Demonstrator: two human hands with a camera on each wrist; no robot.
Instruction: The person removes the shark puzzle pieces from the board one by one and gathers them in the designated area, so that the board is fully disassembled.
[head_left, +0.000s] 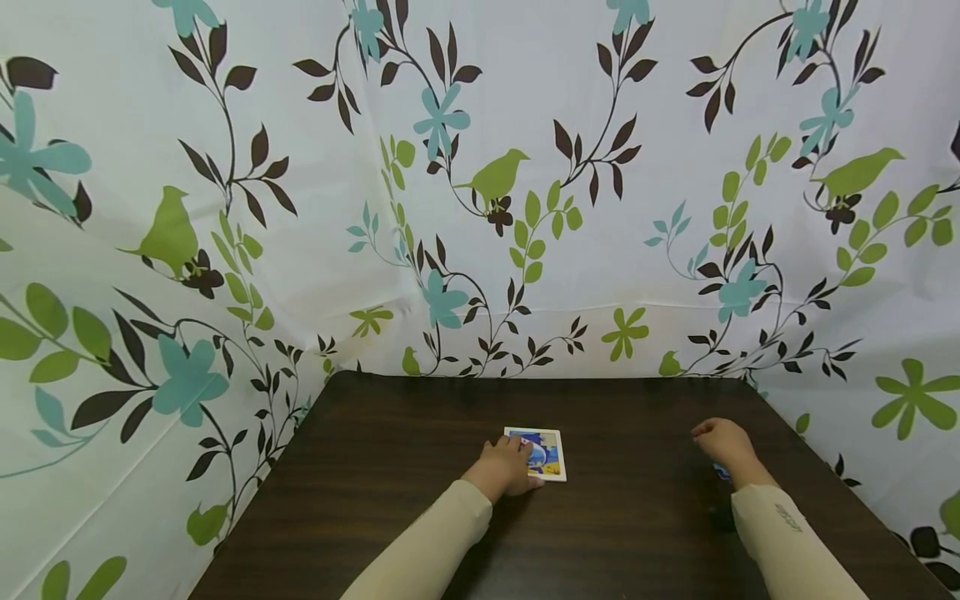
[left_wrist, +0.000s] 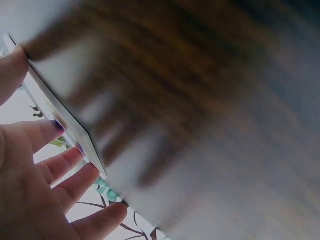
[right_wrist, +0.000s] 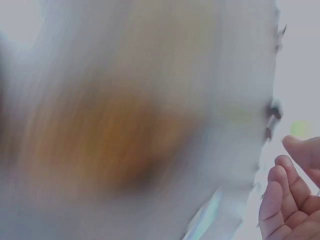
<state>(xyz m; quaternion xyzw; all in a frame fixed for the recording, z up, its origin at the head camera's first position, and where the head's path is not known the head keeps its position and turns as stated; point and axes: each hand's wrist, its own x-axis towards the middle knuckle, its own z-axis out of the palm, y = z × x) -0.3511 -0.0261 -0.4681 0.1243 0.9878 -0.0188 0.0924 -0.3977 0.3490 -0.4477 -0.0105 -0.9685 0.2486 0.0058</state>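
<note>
The framed picture board (head_left: pixel 551 454) lies on the table (head_left: pixel 630 533) under the left hand (head_left: pixel 506 467), whose spread fingers touch it. At 3 o'clock from it, well apart, hangs the right hand (head_left: pixel 723 442), fingers loosely curved, a narrow gap to the thumb. A blue piece (head_left: pixel 722 472) shows at that hand's 6 o'clock, partly hidden. A patterned curtain (head_left: pixel 585 275) hangs at 12 o'clock.

At eight o'clock the left hand (left_wrist: pixel 30 182) spreads its fingers, touching a thin white-edged panel (left_wrist: pixel 75 125) toward nine; wood-grain tabletop (left_wrist: pixel 240 150) fills three, floral-print fabric (left_wrist: pixel 110 192) seven.
</note>
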